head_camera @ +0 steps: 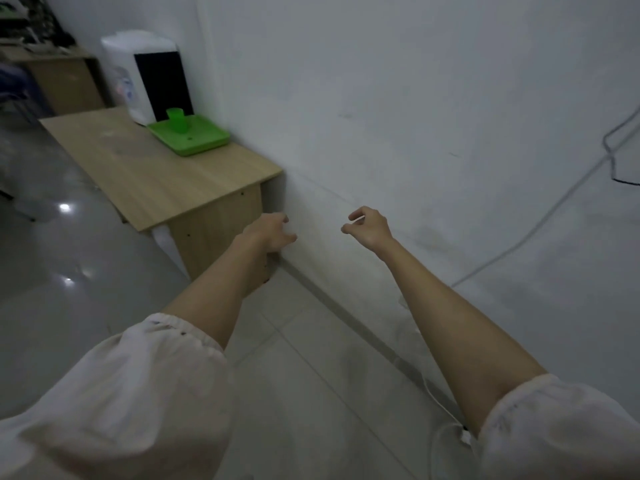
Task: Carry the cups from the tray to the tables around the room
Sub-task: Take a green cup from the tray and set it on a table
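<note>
A green tray (pixel 201 142) lies at the far end of a light wooden table (pixel 145 174) against the white wall. One green cup (pixel 177 120) stands upright on the tray's back part. Both of my arms reach forward in front of the table's near end. My left hand (pixel 270 232) hangs by the table's near corner, fingers loosely curled and apart, holding nothing. My right hand (pixel 367 225) is out in front of the wall, fingers bent and apart, also holding nothing. Both hands are well short of the tray.
A white water dispenser (pixel 145 81) with a black panel stands on the table behind the tray. A second wooden desk (pixel 65 81) with clutter sits at the far left. Cables (pixel 561 209) run along the wall on the right. The floor (pixel 69 271) is glossy tile.
</note>
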